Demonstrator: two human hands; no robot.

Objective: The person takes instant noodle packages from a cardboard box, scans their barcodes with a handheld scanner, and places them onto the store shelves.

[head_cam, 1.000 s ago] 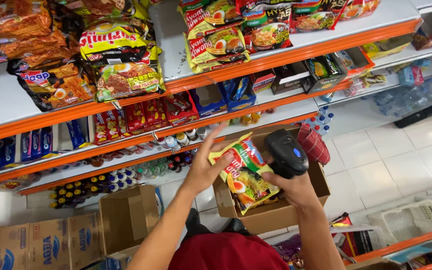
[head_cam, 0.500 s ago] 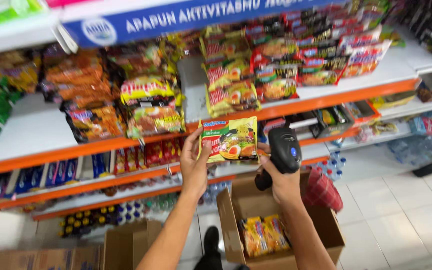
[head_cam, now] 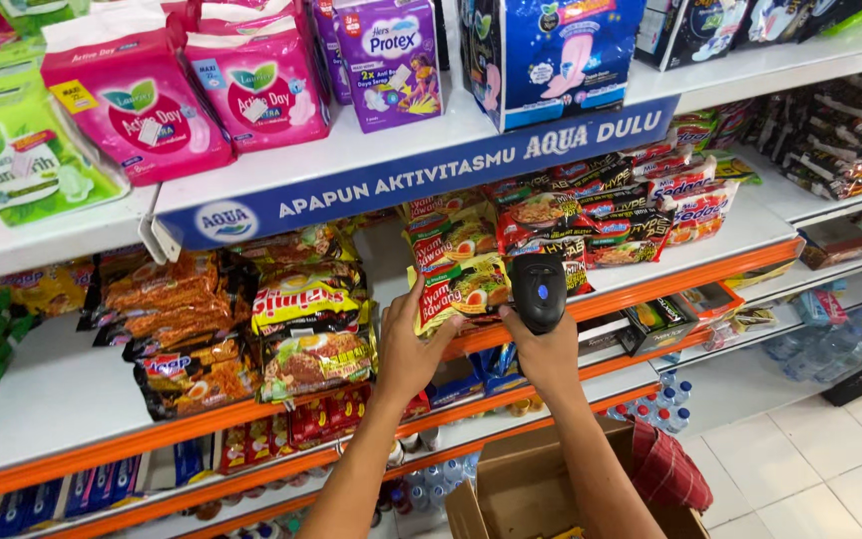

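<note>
Cardboard box (head_cam: 521, 489) cut off below

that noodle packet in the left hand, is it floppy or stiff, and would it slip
The noodle packet is probably light: the left hand raises it to the shelf by one edge. It looks fairly stiff, staying flat rather than drooping, perhaps from a block inside. Its glossy wrapper may be slippery, and the contents likely crack if squeezed.

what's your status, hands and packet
Left hand holds noodle packet at the shelf edge. Right hand grips black scanner beside it. Nothing between them.
</note>
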